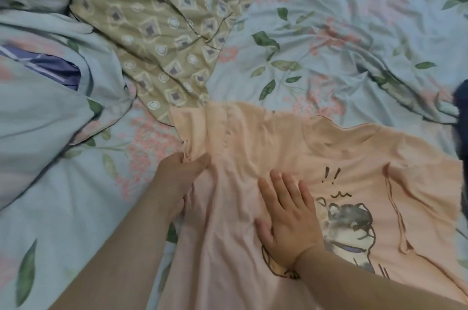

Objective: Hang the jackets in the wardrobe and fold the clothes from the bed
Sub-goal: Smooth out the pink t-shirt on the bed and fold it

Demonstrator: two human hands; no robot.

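A peach T-shirt (291, 147) with a cartoon dog print lies spread on the bed, print side up. My left hand (177, 178) pinches the shirt's left edge, thumb on top and fingers under the bunched cloth. My right hand (286, 218) lies flat on the shirt's middle with its fingers straight, just left of the dog print. A beige garment (162, 26) with a diamond and circle pattern lies crumpled beyond the shirt, toward the upper left.
The floral light-blue bedsheet (342, 38) covers the bed, wrinkled all over. A bunched duvet (43, 112) in the same print rises at the left, with a purple striped cloth (53, 66) showing in its opening. A dark cloth (462, 117) shows at the right edge.
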